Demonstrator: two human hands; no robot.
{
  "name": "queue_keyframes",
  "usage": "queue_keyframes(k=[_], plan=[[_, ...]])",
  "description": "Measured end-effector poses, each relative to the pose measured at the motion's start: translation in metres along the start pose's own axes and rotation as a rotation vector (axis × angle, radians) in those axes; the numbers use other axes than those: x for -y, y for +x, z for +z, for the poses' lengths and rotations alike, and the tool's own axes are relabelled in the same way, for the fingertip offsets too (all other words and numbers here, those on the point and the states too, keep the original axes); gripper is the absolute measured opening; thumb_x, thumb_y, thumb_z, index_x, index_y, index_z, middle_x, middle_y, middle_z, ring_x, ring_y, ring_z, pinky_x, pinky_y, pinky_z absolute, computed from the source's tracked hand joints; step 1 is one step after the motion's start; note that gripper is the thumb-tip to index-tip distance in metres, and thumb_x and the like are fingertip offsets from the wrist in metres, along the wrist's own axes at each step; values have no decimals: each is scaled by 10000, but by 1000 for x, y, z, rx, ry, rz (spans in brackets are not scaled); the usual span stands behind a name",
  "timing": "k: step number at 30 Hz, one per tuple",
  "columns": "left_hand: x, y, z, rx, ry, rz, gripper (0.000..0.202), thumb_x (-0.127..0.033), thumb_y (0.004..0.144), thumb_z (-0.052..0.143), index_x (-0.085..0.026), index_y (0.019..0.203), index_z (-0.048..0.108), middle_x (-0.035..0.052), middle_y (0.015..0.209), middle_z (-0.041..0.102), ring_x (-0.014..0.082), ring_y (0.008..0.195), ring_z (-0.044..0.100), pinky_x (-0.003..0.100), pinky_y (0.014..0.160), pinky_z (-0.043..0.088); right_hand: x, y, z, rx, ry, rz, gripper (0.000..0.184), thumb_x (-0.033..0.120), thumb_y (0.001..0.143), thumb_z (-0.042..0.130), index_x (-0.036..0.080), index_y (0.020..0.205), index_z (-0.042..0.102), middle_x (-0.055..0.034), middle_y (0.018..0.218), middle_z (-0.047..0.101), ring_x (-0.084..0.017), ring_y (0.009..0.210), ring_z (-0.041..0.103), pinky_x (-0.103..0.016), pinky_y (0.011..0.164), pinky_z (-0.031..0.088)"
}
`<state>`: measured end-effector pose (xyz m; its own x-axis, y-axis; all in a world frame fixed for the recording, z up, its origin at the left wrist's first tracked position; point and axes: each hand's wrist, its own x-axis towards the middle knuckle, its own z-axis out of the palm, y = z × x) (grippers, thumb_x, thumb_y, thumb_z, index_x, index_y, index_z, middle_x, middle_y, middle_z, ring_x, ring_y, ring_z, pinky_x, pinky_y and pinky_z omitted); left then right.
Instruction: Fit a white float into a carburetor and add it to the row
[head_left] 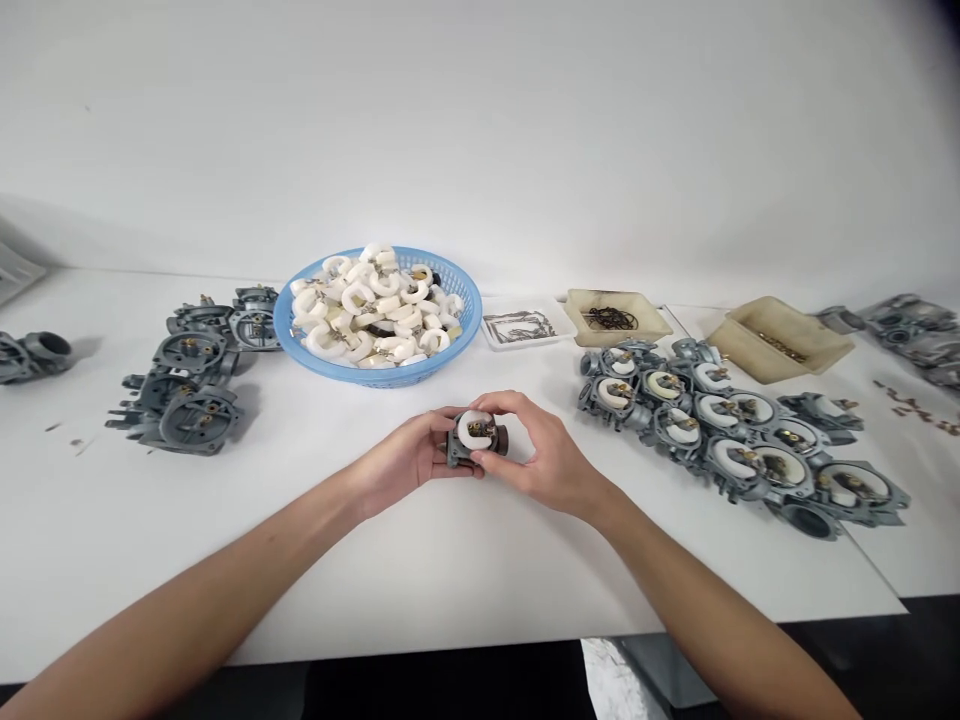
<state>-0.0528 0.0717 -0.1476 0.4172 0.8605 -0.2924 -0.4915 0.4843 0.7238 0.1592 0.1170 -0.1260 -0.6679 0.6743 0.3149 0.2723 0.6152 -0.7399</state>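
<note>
Just above the table's middle, a grey metal carburetor body [455,452] is held between both hands, its open float chamber facing up. A white C-shaped float [471,432] sits in that chamber, with small brass parts beside it. My left hand [409,452] is closed around the body's left side and underside. My right hand [536,450] is closed on the right side, thumb at the near edge and fingertips at the far edge, by the float. Whether the right fingertips press the float or the body's rim I cannot tell.
Behind the hands stands a blue basket [379,375] heaped with white floats. Carburetor bodies [199,420] lie at left; float-fitted ones [739,460] cluster at right. At the back are a white tray [525,340], a bin with black rings [652,318] and a bin of small brass parts [821,345].
</note>
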Motion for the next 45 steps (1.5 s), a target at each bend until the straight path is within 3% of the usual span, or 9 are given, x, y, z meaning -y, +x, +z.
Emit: queue_keyframes(k=[5,12,23,45], plan=[[1,1,0,-2,46,13,362,-244,954,594,-183,1298,687,134,1301,688,259,1078,692,436,1012,561,-2,-1,0,46,24,56,504,260,873,728,289,1333,523,-57,1291,659,-246,1190,642,-411,1016,537],[-1,0,2,8,57,34,343,-203,943,615,-176,1277,691,152,1363,645,250,994,705,469,983,570,-7,-2,1,7,51,70,505,308,904,719,293,1373,531,-57,1300,678,-244,1202,657,-407,1033,535],[-2,2,-1,-29,63,-43,426,-243,921,581,-147,1331,647,138,1081,734,290,912,750,494,1023,517,-16,2,-5,15,111,58,558,322,882,760,323,1391,532,-31,1269,724,-252,1239,662,-449,1103,490],[0,2,-4,-6,88,-32,415,-229,920,583,-161,1323,651,149,1141,728,270,896,748,399,923,553,-16,3,-4,12,98,49,582,307,860,779,295,1386,530,-38,1237,744,-233,1205,664,-430,1077,489]])
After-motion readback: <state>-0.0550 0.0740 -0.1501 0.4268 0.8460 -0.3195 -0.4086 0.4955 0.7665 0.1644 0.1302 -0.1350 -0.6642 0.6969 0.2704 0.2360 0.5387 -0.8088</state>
